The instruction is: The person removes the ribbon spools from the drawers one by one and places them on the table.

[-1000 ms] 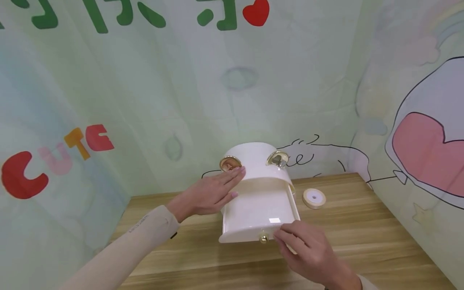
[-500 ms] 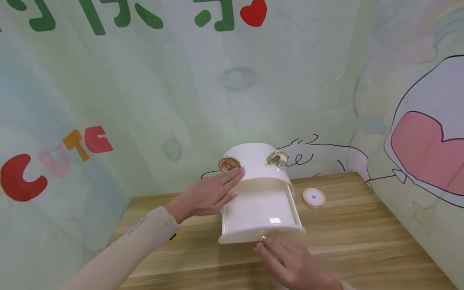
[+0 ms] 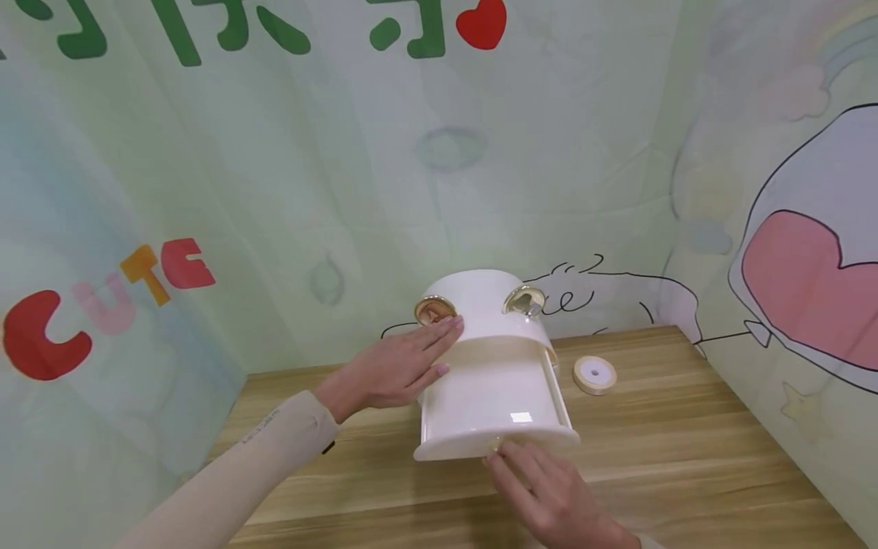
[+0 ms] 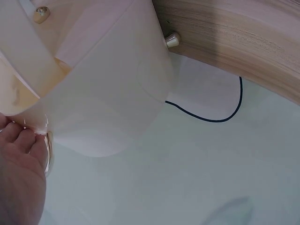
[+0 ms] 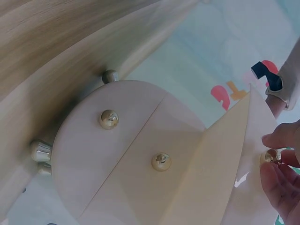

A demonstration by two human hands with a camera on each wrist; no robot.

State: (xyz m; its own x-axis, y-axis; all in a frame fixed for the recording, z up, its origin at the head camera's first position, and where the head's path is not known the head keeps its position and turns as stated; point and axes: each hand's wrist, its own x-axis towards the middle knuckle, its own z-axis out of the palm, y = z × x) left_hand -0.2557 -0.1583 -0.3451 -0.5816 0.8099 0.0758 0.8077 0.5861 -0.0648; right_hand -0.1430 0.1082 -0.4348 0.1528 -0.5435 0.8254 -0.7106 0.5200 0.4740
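A round white clock-shaped storage box (image 3: 480, 305) with gold domes on top stands on the wooden table. Its top drawer (image 3: 490, 385) is pulled out, and nothing lies inside that I can see. My right hand (image 3: 549, 492) pinches the gold knob (image 5: 270, 157) on the drawer front between thumb and fingers, plain in the right wrist view. On top of the box, beside the left gold dome (image 3: 435, 310), my left hand (image 3: 398, 366) rests with fingers straight. Two more gold knobs show on the closed lower fronts in the right wrist view, one of them this lower knob (image 5: 109, 119).
A roll of pale ribbon (image 3: 594, 375) lies on the table (image 3: 658, 427) to the right of the box. A printed cloth backdrop (image 3: 343, 191) hangs close behind and on both sides. Short gold feet (image 5: 41, 151) hold the box up.
My right hand has moved left along the drawer front, from its right part to the knob, and now pinches it. The left hand and the drawer have stayed in place.
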